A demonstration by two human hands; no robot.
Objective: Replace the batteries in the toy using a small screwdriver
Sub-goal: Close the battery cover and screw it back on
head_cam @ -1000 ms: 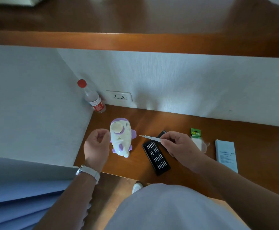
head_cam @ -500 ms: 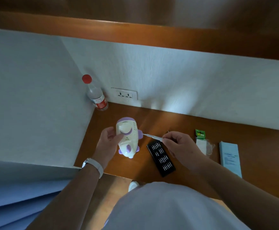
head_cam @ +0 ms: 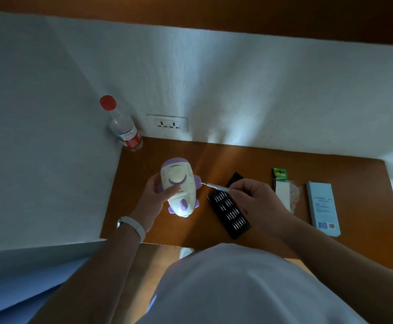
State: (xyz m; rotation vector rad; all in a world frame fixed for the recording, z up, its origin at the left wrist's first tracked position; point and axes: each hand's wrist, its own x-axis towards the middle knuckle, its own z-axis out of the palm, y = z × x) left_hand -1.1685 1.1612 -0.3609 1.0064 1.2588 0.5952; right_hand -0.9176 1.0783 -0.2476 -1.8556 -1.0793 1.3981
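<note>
A white and purple airplane toy [head_cam: 179, 187] is held just above the brown desk [head_cam: 272, 237], belly side toward me. My left hand [head_cam: 153, 198] grips its left side, thumb across the underside. My right hand [head_cam: 256, 202] pinches a thin silver screwdriver [head_cam: 215, 186], its tip pointing left and almost touching the toy's right wing. Beneath my right hand lies an open black case of screwdriver bits [head_cam: 229, 212]. A green-topped pack of batteries [head_cam: 282, 185] lies to the right.
A clear bottle with a red cap [head_cam: 123, 126] stands in the back left corner by a wall socket [head_cam: 168, 124]. A pale blue box [head_cam: 322, 208] lies at the desk's right. White walls close the desk at left and back.
My left hand has taken hold of the toy and lifted it, tilting it up toward me. The screwdriver tip has come closer to the toy's right wing.
</note>
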